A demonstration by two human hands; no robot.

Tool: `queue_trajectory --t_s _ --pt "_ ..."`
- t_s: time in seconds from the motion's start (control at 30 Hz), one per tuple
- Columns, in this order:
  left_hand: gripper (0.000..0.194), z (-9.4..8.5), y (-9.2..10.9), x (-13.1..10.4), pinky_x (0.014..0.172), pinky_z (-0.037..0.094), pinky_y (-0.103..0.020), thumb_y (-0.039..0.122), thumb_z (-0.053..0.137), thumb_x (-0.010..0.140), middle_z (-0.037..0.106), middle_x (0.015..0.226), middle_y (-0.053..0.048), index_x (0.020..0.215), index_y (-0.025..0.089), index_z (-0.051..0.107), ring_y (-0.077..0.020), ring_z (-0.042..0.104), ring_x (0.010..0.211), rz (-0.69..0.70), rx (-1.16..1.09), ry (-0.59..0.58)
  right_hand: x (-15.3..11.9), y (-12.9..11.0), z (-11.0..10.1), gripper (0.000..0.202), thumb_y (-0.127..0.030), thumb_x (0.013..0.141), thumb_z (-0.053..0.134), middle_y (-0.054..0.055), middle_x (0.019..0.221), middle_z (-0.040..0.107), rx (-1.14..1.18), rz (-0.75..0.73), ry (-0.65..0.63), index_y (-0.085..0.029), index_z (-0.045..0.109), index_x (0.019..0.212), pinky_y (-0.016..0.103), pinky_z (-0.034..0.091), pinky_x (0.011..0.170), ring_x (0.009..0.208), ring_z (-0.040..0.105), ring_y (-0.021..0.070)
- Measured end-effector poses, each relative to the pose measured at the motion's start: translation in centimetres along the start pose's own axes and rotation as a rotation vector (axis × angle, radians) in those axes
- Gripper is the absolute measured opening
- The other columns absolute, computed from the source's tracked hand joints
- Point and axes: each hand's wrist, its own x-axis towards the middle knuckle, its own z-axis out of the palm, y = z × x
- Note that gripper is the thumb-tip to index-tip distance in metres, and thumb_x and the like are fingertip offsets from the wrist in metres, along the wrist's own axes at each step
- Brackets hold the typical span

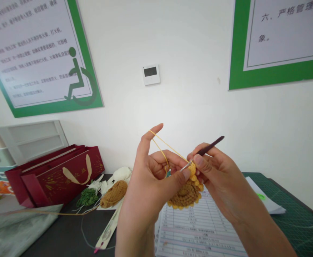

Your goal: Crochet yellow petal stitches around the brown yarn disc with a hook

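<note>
My left hand (156,171) pinches a round crocheted piece (184,194), brown in the middle with a yellow scalloped edge. Its index finger is raised, and yellow yarn (168,144) loops over it and runs down to the work. In my right hand (212,167) is a crochet hook (211,145) with a dark handle. The hook's metal shaft lies at the piece's upper yellow edge, close to my left thumb. A small teal thing (168,173) shows by the left fingers; its kind is unclear. My left thumb covers part of the crocheted piece.
Printed sheets (199,228) lie beneath my hands, near a green cutting mat (303,221). At left are brown yarn (115,194), green yarn (87,197), a dark red gift bag (60,175) and a drawer unit (1,160). Behind stands a white wall (188,96).
</note>
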Motion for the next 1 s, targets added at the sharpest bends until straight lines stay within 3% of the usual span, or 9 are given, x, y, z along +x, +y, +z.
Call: queue_trajectory --t_s 0.27,0.7,0.87,1.0 --pt "0.093 0.00 0.01 -0.01 0.070 0.058 -0.035 0.009 0.085 0.075 0.072 0.075 0.003 0.150 0.031 0.034 -0.0199 0.071 0.067 0.001 0.001 0.007 0.01 0.22 0.57 0.032 -0.042 0.073 0.089 -0.004 0.065 0.061 0.062 0.018 0.041 -0.021 0.066 0.080 0.021 0.041 0.052 0.056 0.050 0.0085" --pt "0.095 0.22 0.03 -0.07 0.069 0.056 -0.030 0.008 0.086 0.074 0.071 0.075 0.004 0.150 0.033 0.035 -0.0162 0.068 0.067 -0.006 -0.036 0.027 -0.24 -0.32 0.81 0.027 -0.043 0.082 0.081 -0.004 0.074 0.061 0.046 -0.027 -0.014 -0.024 0.062 0.080 0.021 0.044 0.062 0.067 0.054 0.0097" --pt "0.098 0.52 -0.03 -0.12 0.071 0.056 -0.028 0.007 0.087 0.073 0.071 0.073 0.004 0.152 0.033 0.034 -0.0156 0.067 0.070 0.016 -0.055 0.052 -0.25 -0.12 0.82 0.025 -0.043 0.092 0.070 -0.002 0.079 0.062 0.006 -0.161 0.013 -0.023 0.061 0.080 0.023 0.047 0.066 0.070 0.055 0.0108" --pt "0.098 0.65 -0.12 -0.13 0.068 0.055 -0.027 0.005 0.085 0.073 0.072 0.071 0.003 0.152 0.030 0.034 -0.0150 0.066 0.069 0.041 -0.035 0.070 -0.19 -0.16 0.65 0.026 -0.040 0.098 0.063 -0.003 0.071 0.060 -0.082 -0.310 0.090 -0.023 0.058 0.080 0.022 0.044 0.061 0.064 0.052 0.0096"
